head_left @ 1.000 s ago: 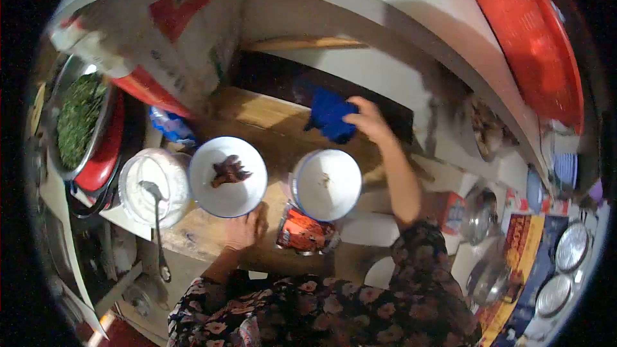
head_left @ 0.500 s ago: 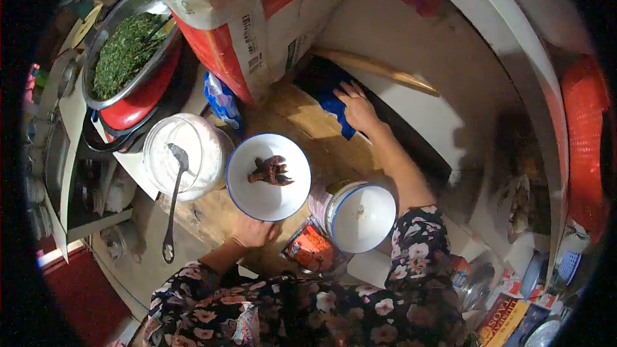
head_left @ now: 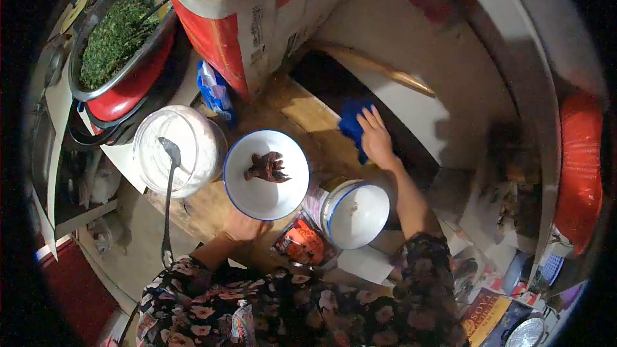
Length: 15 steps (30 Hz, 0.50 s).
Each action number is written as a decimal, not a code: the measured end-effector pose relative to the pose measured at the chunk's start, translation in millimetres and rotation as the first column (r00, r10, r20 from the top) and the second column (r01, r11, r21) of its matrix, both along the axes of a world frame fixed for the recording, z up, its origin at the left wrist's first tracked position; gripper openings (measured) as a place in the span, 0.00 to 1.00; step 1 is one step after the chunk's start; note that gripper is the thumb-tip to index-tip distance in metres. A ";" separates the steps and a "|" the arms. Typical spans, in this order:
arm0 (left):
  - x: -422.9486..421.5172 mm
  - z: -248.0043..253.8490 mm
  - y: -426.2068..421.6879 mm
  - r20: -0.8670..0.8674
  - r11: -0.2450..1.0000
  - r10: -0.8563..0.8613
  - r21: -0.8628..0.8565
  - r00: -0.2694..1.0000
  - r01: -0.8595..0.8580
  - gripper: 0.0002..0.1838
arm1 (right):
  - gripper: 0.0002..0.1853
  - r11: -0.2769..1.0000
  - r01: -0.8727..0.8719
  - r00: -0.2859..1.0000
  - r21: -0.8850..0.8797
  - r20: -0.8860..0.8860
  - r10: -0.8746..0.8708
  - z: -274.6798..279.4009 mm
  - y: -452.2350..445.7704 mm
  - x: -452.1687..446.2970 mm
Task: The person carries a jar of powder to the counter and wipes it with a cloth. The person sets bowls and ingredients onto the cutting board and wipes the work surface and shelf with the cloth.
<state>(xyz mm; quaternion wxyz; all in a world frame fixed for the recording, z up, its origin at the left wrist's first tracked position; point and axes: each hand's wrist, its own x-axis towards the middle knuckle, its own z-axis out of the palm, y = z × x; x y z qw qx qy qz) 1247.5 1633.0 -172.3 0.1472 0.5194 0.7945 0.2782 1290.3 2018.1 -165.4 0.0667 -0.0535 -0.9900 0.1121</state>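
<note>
My right hand (head_left: 378, 138) presses a bunched blue cloth (head_left: 352, 127) at the border of the wooden board and a dark strip, its fingers stretched over the cloth. By the near rim of a white bowl with a blue edge (head_left: 241, 196) is my left hand (head_left: 243, 226); the bowl hides most of its fingers, so its grip cannot be made out. Dark brown, shrivelled dried pieces (head_left: 268, 167) lie in that bowl. A second white blue-rimmed bowl (head_left: 360, 218) sits tilted on a jar to the right. Below it is a red-orange packet (head_left: 303, 244).
A wide jar of white powder (head_left: 193, 160) stands at left with a dark spoon (head_left: 169, 199) across its mouth. Chopped greens (head_left: 116, 45) fill a metal basin (head_left: 80, 93) at upper left. A big red-and-white sack (head_left: 215, 45) and a blue packet (head_left: 215, 93) stand behind the bowl.
My right hand has drawn the blue cloth nearer and to the right, off the dark strip's far part, and the cloth is more bunched. The view has shifted slightly; my left hand stays by the bowl.
</note>
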 end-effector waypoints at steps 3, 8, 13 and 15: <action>0.7 6.8 3.9 0.081 1.000 0.020 -0.025 0.997 -0.018 0.16 | 0.22 0.996 -0.067 0.997 0.060 -0.035 0.069 -16.3 -20.3 -54.3; 0.0 3.8 3.6 -0.053 1.000 -0.007 0.021 0.999 0.008 0.15 | 0.24 1.000 0.020 0.997 0.016 0.072 -0.021 0.7 -12.2 9.1; -2.3 -0.8 -0.6 0.121 0.999 0.013 -0.041 0.993 -0.008 0.15 | 0.21 0.927 0.287 0.897 0.240 0.273 -0.348 -23.0 58.3 104.3; 0.3 -4.3 -1.2 0.217 0.997 0.071 -0.046 0.974 -0.063 0.16 | 0.22 0.889 0.386 0.878 0.247 0.199 -0.436 -22.4 48.8 75.3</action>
